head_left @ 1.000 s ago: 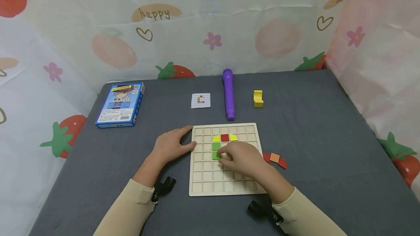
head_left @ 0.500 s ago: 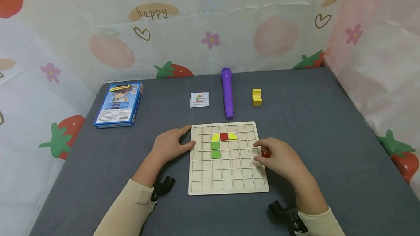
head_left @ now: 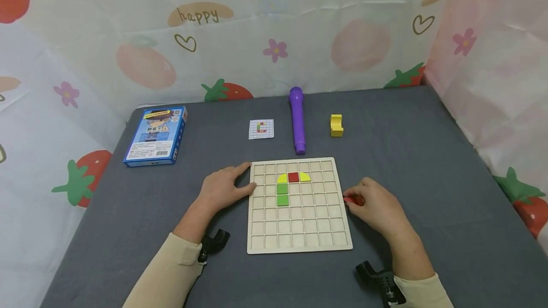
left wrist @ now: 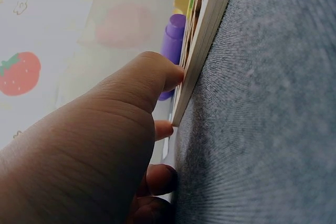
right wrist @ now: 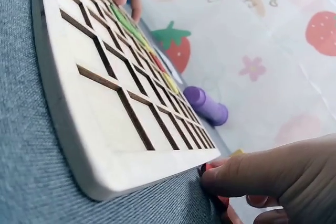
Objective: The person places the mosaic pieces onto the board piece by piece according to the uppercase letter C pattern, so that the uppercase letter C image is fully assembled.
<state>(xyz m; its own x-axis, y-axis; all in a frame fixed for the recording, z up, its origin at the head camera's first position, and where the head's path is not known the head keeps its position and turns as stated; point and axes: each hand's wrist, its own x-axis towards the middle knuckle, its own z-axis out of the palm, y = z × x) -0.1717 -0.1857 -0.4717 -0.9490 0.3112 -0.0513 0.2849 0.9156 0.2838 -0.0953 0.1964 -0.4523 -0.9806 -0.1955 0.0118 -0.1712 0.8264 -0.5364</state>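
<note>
A wooden grid board point(head_left: 299, 239) lies in front of the person. Set in its cells are two yellow rounded tiles point(head_left: 304, 177), a red square tile point(head_left: 293, 177) between them, and two green square tiles point(head_left: 282, 200) in a column. My left hand point(head_left: 224, 189) rests at the board's left edge, thumb and forefinger extended against it; the left wrist view shows the thumb point(left wrist: 170, 74) on the rim. Just off the right edge, my right hand point(head_left: 378, 206) pinches a red tile point(head_left: 349, 199) between thumb and fingers. Other loose pieces there are mostly hidden by this hand.
Behind the board lie a small pattern card point(head_left: 261, 129), a purple microphone-shaped stick point(head_left: 297, 120) and a yellow block point(head_left: 336, 125). A blue box point(head_left: 156, 136) lies at the back left. Printed cloth point(head_left: 308, 23) hangs behind the grey table point(head_left: 428, 170).
My right hand has left the green tiles, moved right past the board's edge and closed its fingertips on a red tile. Both green tiles now show fully. The left hand stays put.
</note>
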